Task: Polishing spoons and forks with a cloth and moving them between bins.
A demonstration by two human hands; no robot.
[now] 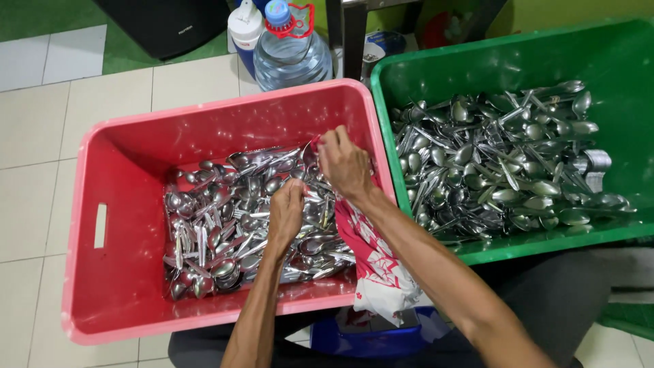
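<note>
Closest to the camera are the person's two forearms, reaching down from the bottom edge over dark trousers and a blue stool (371,337) that peeks out between the knees. Left hand (285,215) is knuckles-up in the middle of the red crate (102,272), fingers curled down into the pile of spoons (225,232), so the grip looks closed on a few of them, though exactly which ones is hidden under the hand. Right hand (345,163) sits a bit further back, near the crate's right wall, fingertips pinched together on a spoon end at the top of the pile. A red and white cloth (375,266) hangs over the crate's right rim, just under the right forearm, and trails down toward the stool. The spoons in the red crate are heaped across the floor of it, mostly middle and right, with bare red bottom at the left by the handle slot. Right beside it, touching rim to rim, is a green crate (613,75) also loaded with spoons (504,170). Behind the red crate on the tiled floor (41,136) stands a big water bottle (291,51) with a blue cap, next to a white and blue jug (245,27).
</note>
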